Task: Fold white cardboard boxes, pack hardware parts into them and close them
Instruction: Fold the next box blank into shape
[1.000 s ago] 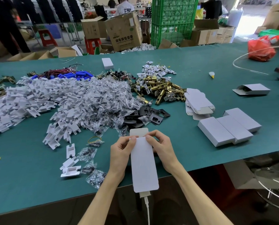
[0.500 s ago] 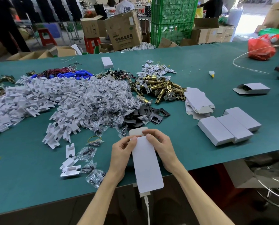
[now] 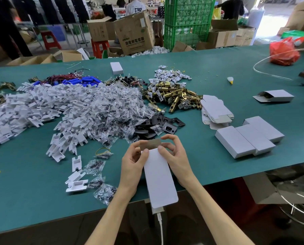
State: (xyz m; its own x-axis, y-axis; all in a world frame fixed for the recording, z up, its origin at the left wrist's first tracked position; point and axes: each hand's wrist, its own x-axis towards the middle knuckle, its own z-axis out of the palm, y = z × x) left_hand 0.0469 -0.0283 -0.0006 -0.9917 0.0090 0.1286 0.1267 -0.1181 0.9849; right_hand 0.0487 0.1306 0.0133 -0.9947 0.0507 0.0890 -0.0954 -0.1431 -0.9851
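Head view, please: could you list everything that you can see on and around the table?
table: one, green, under everything
box blank: one, white, near edge
closed boxes: three, white, near right
brass latches: pile, gold, centre back
flat blanks: stack, white, right of the latches
open box: one, white, far right
black plates: several, black, beyond the hands
screw bags: many, clear, centre
plastic parts: heap, white, left
red bag: one, far right corner
left hand: holds the blank's left edge
right hand: pinches its top flap

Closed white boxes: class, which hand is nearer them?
Right. The right hand is just left of the closed white boxes; the left hand is farther left, beyond the held carton.
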